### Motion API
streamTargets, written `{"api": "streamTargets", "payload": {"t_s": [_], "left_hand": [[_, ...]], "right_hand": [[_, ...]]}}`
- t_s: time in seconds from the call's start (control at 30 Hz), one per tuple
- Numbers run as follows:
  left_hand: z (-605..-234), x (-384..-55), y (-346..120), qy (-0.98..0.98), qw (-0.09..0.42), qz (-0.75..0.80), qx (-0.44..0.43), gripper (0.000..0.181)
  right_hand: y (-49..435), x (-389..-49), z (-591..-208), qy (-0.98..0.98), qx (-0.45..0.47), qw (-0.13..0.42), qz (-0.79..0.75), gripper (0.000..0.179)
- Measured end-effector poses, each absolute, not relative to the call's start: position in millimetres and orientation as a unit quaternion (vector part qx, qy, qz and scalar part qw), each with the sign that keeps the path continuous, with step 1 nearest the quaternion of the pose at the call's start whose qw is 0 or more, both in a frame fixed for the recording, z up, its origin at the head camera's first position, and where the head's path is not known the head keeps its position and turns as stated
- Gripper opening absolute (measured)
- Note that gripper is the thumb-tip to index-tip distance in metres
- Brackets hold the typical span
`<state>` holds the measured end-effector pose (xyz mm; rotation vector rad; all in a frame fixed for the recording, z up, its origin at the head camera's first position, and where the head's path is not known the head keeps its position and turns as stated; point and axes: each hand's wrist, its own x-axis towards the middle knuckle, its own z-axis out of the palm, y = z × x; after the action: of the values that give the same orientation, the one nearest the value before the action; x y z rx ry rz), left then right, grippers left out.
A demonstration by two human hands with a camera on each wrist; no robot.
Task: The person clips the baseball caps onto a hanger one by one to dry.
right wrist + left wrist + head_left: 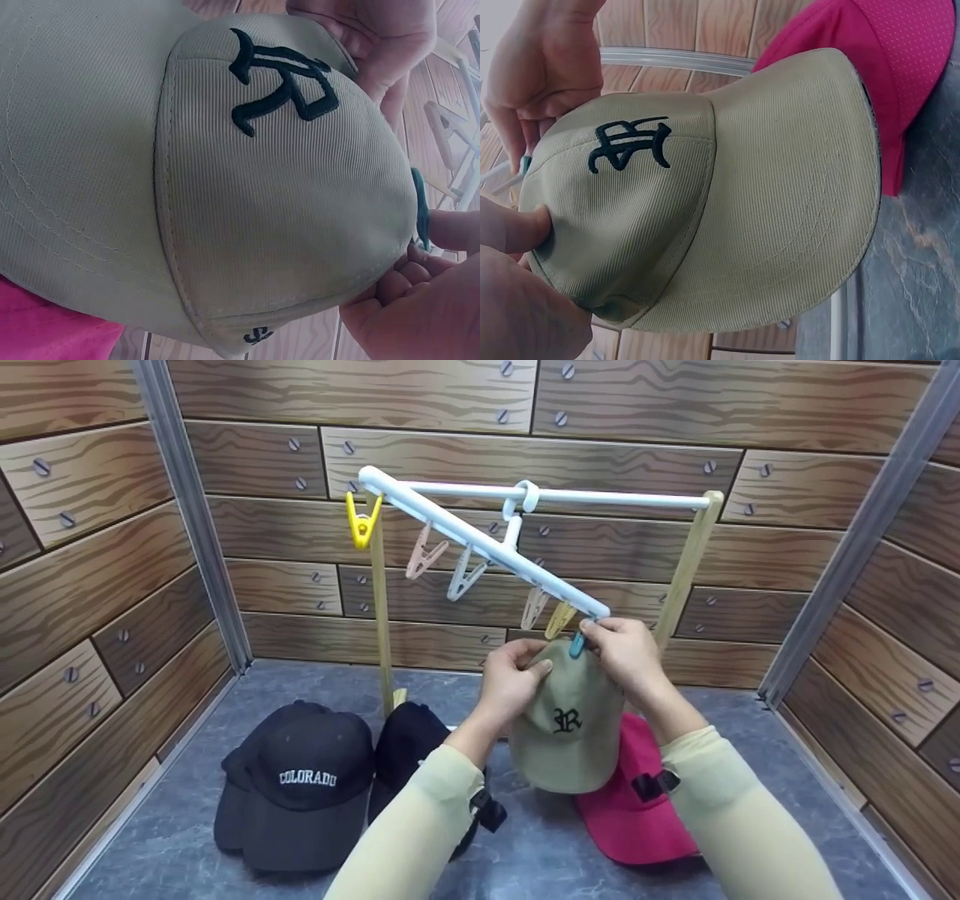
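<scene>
Pale sleeves (416, 825) flank a beige cap (568, 754); left hand (510, 679) pinches its crown, right hand (626, 654) a teal clip (577, 645).

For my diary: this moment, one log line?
left hand: pinches brimmed beige fabric cap; right hand: pinches teal plastic clip; long white hanger: tilted

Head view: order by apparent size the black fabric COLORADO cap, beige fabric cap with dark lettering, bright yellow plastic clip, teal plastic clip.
1. Black COLORADO cap
2. Beige cap, somewhat smaller, partly covered
3. Bright yellow clip
4. Teal clip, judged by its visible part; its full size is unsure
</scene>
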<state>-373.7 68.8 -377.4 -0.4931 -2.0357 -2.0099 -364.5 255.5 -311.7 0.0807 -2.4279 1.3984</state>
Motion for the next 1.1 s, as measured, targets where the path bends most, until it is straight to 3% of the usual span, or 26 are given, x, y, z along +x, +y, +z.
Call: {"api": "streamTargets", "payload": {"t_s": [0.23,0.63,1.1], "left_hand": [[-376.0,-374.5,69.5,-0.707,0.136,-0.667,-0.194,0.02],[-379.3,-375.2,65.8,-0.721,0.132,-0.656,-0.178,0.022],[-384.6,-381.4,56.9,-0.735,0.123,-0.645,-0.169,0.023]], "right_hand": [[257.2,-364.9,-314.9,-0.861,0.023,0.179,0.475,0.038],[256.4,-364.1,-321.9,-0.825,0.032,0.143,0.547,0.035],[252.8,-371.2,-335.7,-0.842,0.063,0.171,0.508,0.04]]}}
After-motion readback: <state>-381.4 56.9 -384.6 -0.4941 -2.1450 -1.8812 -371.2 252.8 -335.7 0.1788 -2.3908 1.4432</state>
